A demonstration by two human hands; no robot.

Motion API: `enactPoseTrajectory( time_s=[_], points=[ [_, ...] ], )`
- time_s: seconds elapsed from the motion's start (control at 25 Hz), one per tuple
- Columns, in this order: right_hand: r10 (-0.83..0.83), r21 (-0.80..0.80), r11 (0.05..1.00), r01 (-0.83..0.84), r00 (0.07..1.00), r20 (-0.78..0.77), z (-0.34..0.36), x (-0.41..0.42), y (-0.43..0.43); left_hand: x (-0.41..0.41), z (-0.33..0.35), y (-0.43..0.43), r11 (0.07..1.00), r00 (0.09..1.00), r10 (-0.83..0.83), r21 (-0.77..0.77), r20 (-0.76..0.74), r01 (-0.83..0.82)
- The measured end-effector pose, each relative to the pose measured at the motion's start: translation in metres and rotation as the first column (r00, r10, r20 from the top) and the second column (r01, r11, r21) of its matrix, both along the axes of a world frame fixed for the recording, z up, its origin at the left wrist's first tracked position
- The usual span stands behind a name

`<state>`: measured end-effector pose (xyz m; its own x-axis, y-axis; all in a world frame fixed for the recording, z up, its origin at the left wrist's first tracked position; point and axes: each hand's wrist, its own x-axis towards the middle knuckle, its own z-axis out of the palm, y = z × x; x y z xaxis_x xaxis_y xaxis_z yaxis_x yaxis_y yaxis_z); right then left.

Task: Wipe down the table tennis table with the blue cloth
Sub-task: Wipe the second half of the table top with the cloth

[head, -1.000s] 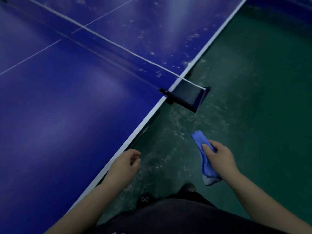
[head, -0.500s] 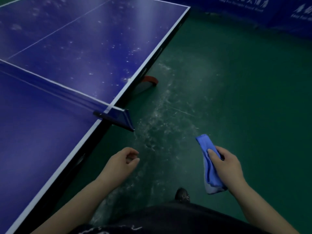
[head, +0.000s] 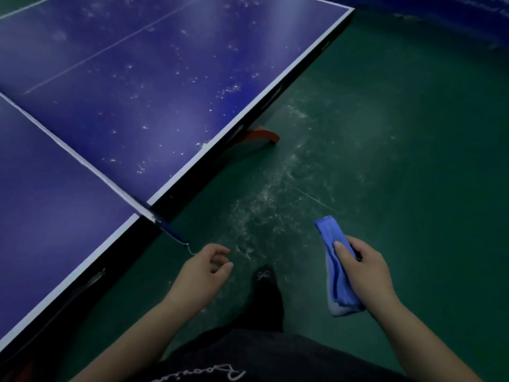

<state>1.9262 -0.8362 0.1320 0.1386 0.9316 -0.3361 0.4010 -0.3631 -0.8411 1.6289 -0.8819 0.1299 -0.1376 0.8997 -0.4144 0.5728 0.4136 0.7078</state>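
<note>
The blue cloth [head: 332,274] is pinched, folded long, between the thumb and curled fingers of the right grip [head: 363,271], over the floor [head: 399,128] and clear of the surface [head: 154,86], seemingly so a flat face is ready for wiping. The left grip [head: 201,268] is seen loosely curled and empty, left of the right grip and just short of the net post [head: 172,231]. Beyond both grips, the surface's farther half is speckled white and is judged the part left to wipe.

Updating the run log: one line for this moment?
right hand: holds blue cloth | left hand: empty | table tennis table: far half speckled
</note>
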Motion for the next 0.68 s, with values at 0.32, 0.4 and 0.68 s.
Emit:
enactPoseTrajectory(
  time_s=[0.32,0.4,0.68],
  points=[
    [0.141,-0.014,0.99,-0.14,0.987,0.076,0.004,-0.023,0.165,-0.001,-0.017,0.145,0.991,0.99,0.13,0.031,0.055,-0.132],
    [0.21,0.029,0.977,-0.213,0.974,0.082,0.018,-0.042,0.214,-0.014,-0.012,0.177,0.985,0.985,0.165,0.03,0.053,-0.167],
    [0.483,0.044,0.874,-0.484,0.875,0.031,0.019,-0.14,0.317,-0.077,-0.007,0.218,0.9,0.902,0.431,0.06,0.006,-0.431]
  ],
)
